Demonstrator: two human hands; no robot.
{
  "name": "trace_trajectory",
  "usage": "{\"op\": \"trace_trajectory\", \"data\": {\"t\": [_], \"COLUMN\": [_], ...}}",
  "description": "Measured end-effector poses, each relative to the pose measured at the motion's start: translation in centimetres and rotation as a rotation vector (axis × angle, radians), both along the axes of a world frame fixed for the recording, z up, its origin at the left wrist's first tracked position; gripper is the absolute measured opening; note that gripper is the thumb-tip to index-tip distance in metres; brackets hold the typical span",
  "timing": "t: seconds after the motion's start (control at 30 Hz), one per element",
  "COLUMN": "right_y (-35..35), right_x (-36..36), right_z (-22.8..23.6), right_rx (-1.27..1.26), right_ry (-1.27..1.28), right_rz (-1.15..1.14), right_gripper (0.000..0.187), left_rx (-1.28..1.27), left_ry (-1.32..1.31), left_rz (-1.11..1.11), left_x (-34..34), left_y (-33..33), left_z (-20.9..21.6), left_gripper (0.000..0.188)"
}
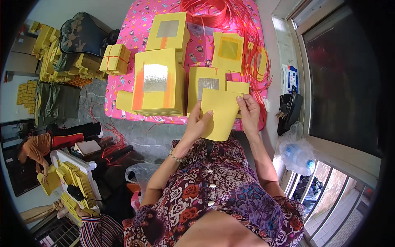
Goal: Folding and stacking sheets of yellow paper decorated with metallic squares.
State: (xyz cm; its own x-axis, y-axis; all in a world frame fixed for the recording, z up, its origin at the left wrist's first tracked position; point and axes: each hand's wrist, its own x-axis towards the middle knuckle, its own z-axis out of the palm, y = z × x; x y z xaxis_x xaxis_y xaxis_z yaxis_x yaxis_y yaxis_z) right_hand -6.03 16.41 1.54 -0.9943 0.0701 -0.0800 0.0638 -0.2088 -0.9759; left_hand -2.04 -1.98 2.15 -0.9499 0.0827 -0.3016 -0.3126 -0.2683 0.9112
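A yellow paper sheet (pixel 221 117) is held up between my two hands, just past the near edge of the pink table. My left hand (pixel 200 122) pinches its left side, thumb on top. Thumb and fingers of my right hand (pixel 249 112) grip the upper right corner. Directly behind lies yellow paper with a silver patch (pixel 207 83), partly covered by the sheet. To the left rises a thick stack of yellow paper (pixel 154 96) with a silver square and orange stripes. A similar stack (pixel 158 18) sits farther back.
The table (pixel 193 53) also bears a tied yellow bundle (pixel 115 59), a yellow sheet with an orange-edged square (pixel 222 39) and tangled red plastic strips (pixel 214 16). A barred window with a hanging plastic bag (pixel 297 152) is at right. Two people handle yellow paper at lower left.
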Motion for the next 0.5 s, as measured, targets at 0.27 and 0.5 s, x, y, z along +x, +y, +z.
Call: {"op": "trace_trajectory", "data": {"t": [0.27,0.5], "right_y": [1.0,1.3], "right_x": [1.9,2.9], "right_z": [-0.8,-1.2], "right_rx": [0.17,0.097], "right_ry": [-0.228,-0.361], "right_rz": [0.322,0.375], "right_gripper": [0.022,0.025], "left_rx": [0.081,0.159], "left_ry": [-0.063,-0.127], "left_rz": [0.002,0.01], "left_x": [-0.1,-0.1], "left_y": [-0.6,-0.5], "left_z": [-0.5,-0.9], "left_gripper": [0.037,0.038]}}
